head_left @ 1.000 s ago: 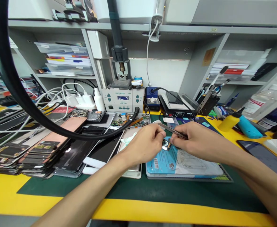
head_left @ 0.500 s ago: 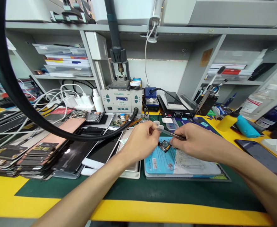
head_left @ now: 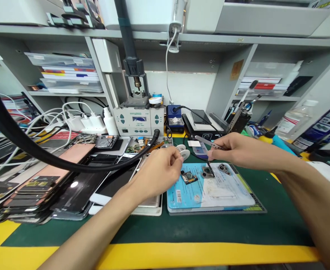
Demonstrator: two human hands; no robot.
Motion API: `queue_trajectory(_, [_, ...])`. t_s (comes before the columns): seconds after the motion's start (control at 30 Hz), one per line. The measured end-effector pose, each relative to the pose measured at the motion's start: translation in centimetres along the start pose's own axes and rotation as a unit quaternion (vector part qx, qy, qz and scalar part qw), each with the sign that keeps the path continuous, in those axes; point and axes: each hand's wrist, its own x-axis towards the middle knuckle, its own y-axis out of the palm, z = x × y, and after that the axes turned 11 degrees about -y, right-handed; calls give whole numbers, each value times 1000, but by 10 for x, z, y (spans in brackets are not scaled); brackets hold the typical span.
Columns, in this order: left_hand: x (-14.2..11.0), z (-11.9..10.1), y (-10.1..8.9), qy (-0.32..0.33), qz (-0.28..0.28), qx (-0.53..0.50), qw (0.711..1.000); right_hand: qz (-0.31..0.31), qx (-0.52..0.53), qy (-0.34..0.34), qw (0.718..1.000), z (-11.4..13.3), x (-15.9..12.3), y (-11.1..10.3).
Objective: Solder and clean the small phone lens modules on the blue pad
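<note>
My left hand (head_left: pixel 165 167) is closed, its fingertips pinching a small white spool-like thing with round discs (head_left: pixel 185 154). My right hand (head_left: pixel 232 150) is closed around a slim silver tool (head_left: pixel 207 142), whose flat end sticks out to the upper left. From beneath that hand a thin dark tip (head_left: pixel 210 168) slants down to a small grey part (head_left: pixel 207 172). To its left lies a small phone part with a round element (head_left: pixel 189 177); to its right is a lens-ring part (head_left: pixel 224 168). All three rest on a blue and white flat box (head_left: pixel 218 195).
Stacked phone parts (head_left: pixel 41 180) crowd the left side. A thick black hose (head_left: pixel 55 159) arcs across from the hot-air station (head_left: pixel 139 122). Behind my right hand sits a black device (head_left: pixel 204 131). Bottles (head_left: pixel 297 120) stand at right. A green mat (head_left: pixel 224 228) covers the yellow bench.
My right hand has drawn back to the right, away from the left hand. The silver tool has left the white discs, and more parts on the box are uncovered. The view has shifted slightly.
</note>
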Motion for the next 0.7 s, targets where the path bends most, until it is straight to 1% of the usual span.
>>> queue_trajectory(0.13, [0, 1, 3, 20, -8, 28, 999, 70, -15, -58, 996, -8, -2, -8])
queue_trajectory(0.3, [-1, 2, 3, 9, -6, 18, 1000, 125, -39, -101, 986, -8, -2, -5])
queue_trajectory(0.5, [-2, -1, 5, 3, 6, -1, 1000, 136, -60, -105, 983, -7, 1, -1])
queue_trajectory(0.7, [-3, -1, 8, 20, -18, 19, 999, 130, -71, -107, 983, -7, 1, -1])
